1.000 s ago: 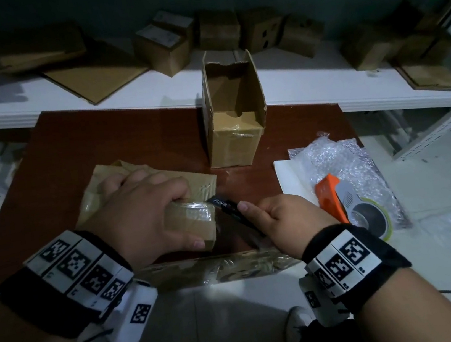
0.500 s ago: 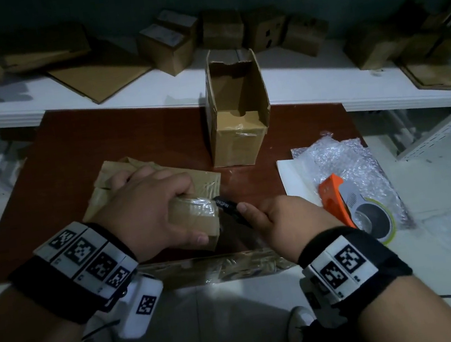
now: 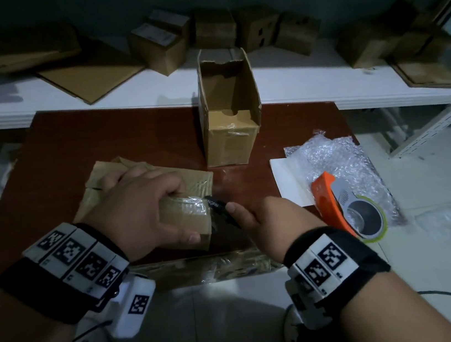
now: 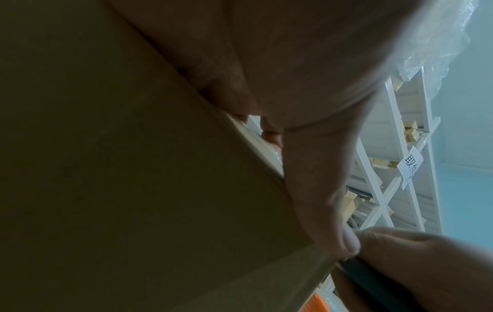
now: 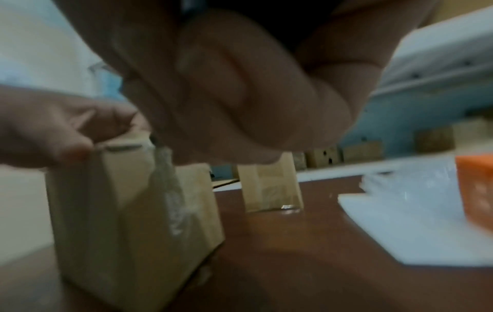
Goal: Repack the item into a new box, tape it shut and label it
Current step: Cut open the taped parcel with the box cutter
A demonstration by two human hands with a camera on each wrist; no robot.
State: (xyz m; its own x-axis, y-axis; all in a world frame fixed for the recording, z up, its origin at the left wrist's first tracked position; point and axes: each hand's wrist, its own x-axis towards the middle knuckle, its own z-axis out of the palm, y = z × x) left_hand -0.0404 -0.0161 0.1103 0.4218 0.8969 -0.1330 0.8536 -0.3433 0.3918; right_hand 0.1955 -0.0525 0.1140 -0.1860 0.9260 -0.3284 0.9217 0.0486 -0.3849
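Barely shifted, right hand (image 3: 257, 218) presses black cutter (image 3: 221, 209) into taped box (image 3: 187, 219).

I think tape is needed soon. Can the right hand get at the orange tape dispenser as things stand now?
Probably yes, but not at once. The tape dispenser lies just beside the right hand with nothing between them. That hand grips a black knife, so it must put it down first.

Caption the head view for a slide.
Left hand grips a taped box; right hand holds a black cutter against it.
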